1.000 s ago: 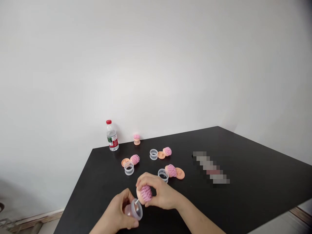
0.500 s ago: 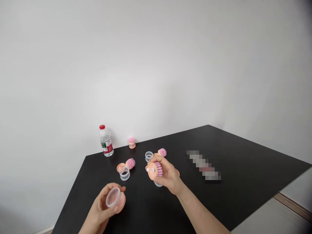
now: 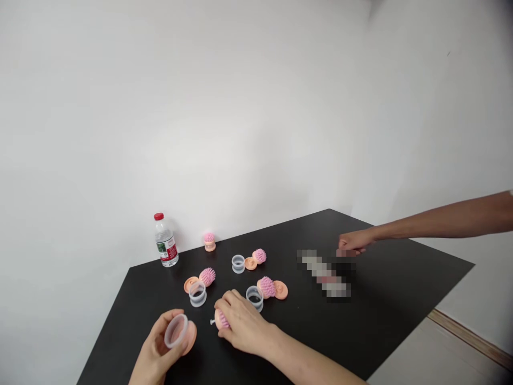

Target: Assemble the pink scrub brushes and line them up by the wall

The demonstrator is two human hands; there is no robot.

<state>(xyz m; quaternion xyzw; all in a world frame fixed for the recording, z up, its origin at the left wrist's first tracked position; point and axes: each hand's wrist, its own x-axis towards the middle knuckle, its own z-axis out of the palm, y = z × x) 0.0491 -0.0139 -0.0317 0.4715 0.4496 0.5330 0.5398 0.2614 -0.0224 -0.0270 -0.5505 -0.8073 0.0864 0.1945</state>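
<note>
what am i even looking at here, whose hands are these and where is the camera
There's no machine here. One camera worn on a person's head looks forward and down at their own bare hands. Their left hand holds a clear plastic ring with an orange disc behind it. Their right hand covers a pink bristled brush head. On the black table lie more pink brush heads, clear rings and orange discs, plus a water bottle. Another person's hand comes in from the right.
</note>
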